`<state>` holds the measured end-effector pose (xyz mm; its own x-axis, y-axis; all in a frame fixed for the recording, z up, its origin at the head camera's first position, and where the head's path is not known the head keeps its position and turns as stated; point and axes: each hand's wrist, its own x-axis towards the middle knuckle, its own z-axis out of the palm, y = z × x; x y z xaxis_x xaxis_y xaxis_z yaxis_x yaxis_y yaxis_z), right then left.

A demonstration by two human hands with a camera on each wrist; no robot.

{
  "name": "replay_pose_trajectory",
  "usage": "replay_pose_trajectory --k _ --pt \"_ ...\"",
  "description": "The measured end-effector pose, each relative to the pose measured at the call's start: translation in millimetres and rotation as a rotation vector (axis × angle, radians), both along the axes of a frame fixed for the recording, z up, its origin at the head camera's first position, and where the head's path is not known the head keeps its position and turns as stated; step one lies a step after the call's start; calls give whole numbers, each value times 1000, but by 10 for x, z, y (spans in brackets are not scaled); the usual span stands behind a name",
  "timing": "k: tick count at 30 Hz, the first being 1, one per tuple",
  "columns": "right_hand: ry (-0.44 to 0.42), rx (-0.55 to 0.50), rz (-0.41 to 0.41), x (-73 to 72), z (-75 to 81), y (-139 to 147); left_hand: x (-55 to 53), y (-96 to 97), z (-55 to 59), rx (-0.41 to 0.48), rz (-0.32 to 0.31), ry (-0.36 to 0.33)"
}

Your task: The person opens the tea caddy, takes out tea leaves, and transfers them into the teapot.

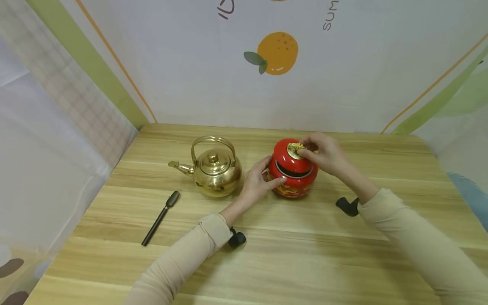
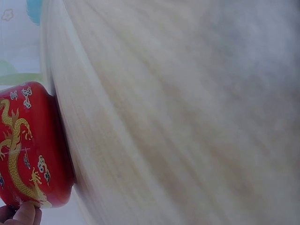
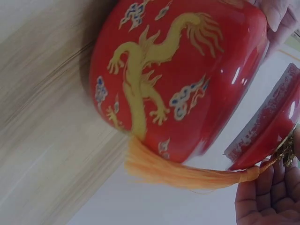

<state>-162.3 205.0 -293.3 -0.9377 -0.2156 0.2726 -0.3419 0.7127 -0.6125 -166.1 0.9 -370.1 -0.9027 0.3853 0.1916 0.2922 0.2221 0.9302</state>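
Note:
A red jar (image 1: 295, 189) with gold dragons stands upright on the wooden table. Its red lid (image 1: 283, 154) is raised and tilted over the mouth, leaving a dark gap along the near side. My left hand (image 1: 254, 182) holds the jar from the left, thumb at the front near the rim. With my right hand (image 1: 324, 153) I pinch the gold knob on top of the lid. In the right wrist view, the lid (image 3: 276, 126) is apart from the jar body (image 3: 187, 89), and an orange tassel (image 3: 187, 176) hangs from the knob. The jar's inside is hidden.
A brass kettle (image 1: 217, 184) stands left of the jar, spout pointing left. A dark scoop (image 1: 159, 221) with a long handle lies on the table (image 1: 289, 267) at the left. A printed cloth (image 1: 328, 93) hangs behind the table's back edge.

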Motion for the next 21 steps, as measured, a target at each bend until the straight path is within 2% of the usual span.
replay_pose_trajectory --k 8,15,21 --pt "34 46 25 -15 -46 -44 10 5 10 -55 14 27" --pt "31 68 21 1 -58 -19 11 2 8 -7 6 7" --pt "38 80 19 6 -82 2 7 -2 1 -1 8 -11"
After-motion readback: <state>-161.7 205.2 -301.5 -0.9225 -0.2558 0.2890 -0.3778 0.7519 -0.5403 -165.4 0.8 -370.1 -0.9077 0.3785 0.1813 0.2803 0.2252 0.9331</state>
